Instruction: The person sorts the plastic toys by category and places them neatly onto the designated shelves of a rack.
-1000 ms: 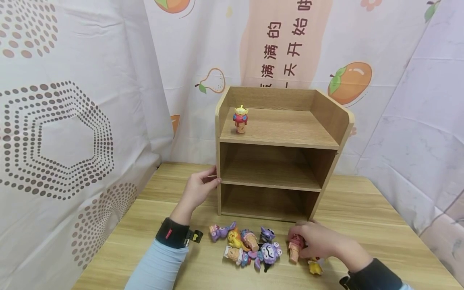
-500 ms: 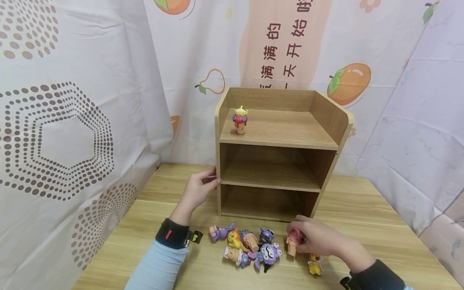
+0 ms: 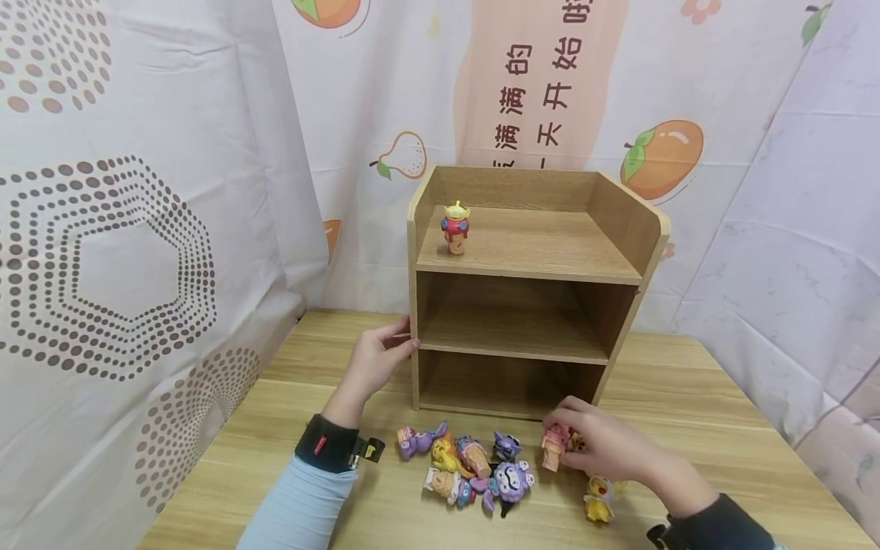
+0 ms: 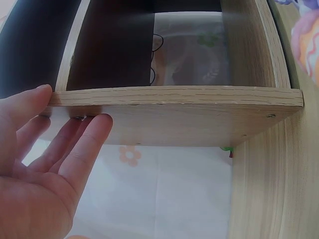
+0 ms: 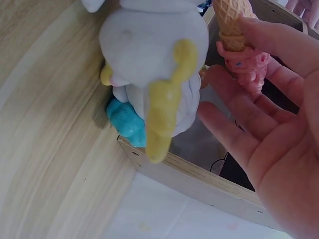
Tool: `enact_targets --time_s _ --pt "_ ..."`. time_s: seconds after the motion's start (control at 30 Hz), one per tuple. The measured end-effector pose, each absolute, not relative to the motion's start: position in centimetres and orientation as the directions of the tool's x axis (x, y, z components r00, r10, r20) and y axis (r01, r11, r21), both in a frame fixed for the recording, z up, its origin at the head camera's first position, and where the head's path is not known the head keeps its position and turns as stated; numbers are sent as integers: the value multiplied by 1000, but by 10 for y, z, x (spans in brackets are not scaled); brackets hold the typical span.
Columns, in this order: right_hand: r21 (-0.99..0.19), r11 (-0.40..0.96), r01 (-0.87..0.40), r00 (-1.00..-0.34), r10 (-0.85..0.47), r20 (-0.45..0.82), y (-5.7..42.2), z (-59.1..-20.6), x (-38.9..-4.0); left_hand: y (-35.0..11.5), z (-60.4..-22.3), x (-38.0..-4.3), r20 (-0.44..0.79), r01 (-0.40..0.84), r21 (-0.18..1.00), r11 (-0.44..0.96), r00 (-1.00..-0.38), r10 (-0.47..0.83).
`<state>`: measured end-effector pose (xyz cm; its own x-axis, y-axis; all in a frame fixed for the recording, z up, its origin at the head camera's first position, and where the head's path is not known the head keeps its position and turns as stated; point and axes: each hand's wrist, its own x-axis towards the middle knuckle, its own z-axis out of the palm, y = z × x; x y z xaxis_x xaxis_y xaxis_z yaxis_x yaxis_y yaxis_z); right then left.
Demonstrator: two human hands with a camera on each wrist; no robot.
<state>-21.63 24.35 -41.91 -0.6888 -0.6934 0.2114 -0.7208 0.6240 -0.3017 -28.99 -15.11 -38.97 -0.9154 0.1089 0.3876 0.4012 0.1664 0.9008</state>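
A three-level wooden shelf (image 3: 529, 270) stands upright on the table. My left hand (image 3: 374, 360) rests on its left side panel, thumb at the front edge and straight fingers against the outer face, as the left wrist view also shows. Low in front of the shelf's right corner, my right hand (image 3: 608, 443) pinches a pink ice-cream-cone figurine (image 3: 553, 447); in the right wrist view its waffle cone (image 5: 232, 22) sits by the thumb. Another small figurine (image 3: 577, 441) is mostly hidden behind the fingers. A white-and-yellow figurine (image 3: 599, 500) stands just nearer to me.
Several small figurines, among them a purple one (image 3: 511, 481) and a yellow one (image 3: 445, 452), lie in a cluster before the shelf. A red cone figurine with a yellow top (image 3: 456, 228) stands on the top level at left. Patterned curtains (image 3: 371, 92) hang behind the table (image 3: 660, 382).
My right hand has moved a little forward toward the shelf with the pink ice-cream-cone figurine, uncovering more of the white-and-yellow one. My left hand stays on the side panel.
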Motion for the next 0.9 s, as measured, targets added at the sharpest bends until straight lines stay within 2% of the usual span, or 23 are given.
enact_targets --time_s 0.57,0.9 --pt "-206 566 -798 -593 -676 438 242 -418 -221 -150 -388 -289 376 389 908 156 -921 103" --pt "-195 614 -764 -623 -625 470 241 -417 -221 -151 -390 -290 381 394 906 154 -918 107"
